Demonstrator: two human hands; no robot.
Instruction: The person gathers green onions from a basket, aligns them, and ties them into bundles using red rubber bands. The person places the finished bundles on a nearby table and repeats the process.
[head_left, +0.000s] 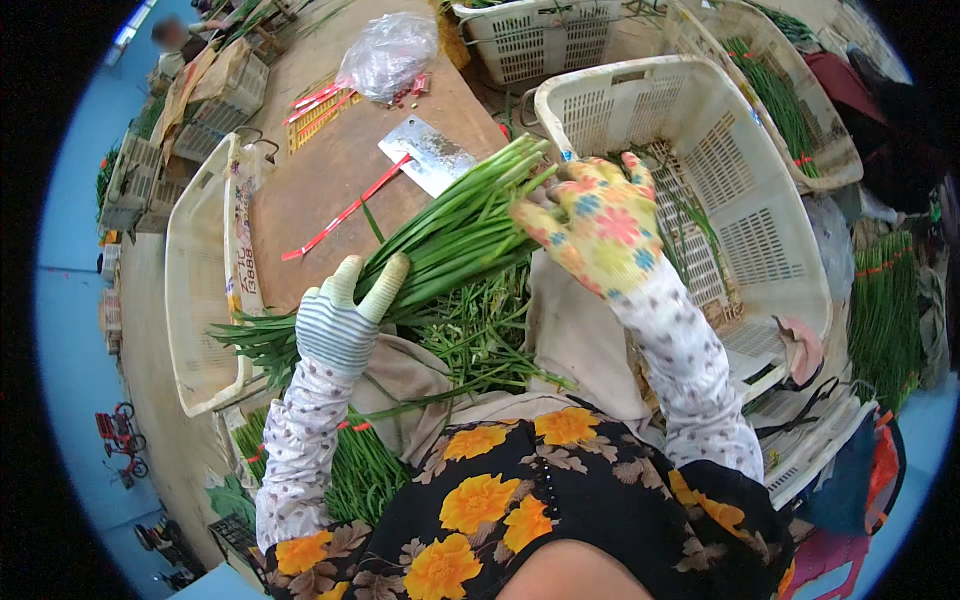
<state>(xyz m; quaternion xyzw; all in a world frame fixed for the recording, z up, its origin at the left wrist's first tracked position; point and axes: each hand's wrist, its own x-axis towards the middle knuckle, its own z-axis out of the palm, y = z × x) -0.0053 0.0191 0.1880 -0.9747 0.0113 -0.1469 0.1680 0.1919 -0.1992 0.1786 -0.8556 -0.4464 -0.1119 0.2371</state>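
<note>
A thick bunch of green chive stalks (450, 232) slants across the middle of the view, pale ends at the upper right. My left hand (341, 322), in a striped glove, grips it near its leafy lower end. My right hand (600, 217), in a flowered glove, is at the pale ends, its thumb against the stalks; whether its fingers pinch any is hidden. Beyond the bunch, a flat metal blade (427, 154) lies on a brown board (322, 195). One red tie strip (349, 206) runs from the blade across the board. Loose chive trimmings (480, 322) lie below the bunch.
To the right stands a large white plastic basket (765, 150) with a few stalks inside. Another white basket (199, 277) is at the left. Tied chive bundles (885, 315) stand at far right, others (364, 465) beside my lap. A clear plastic bag (394, 52) sits at the board's far end.
</note>
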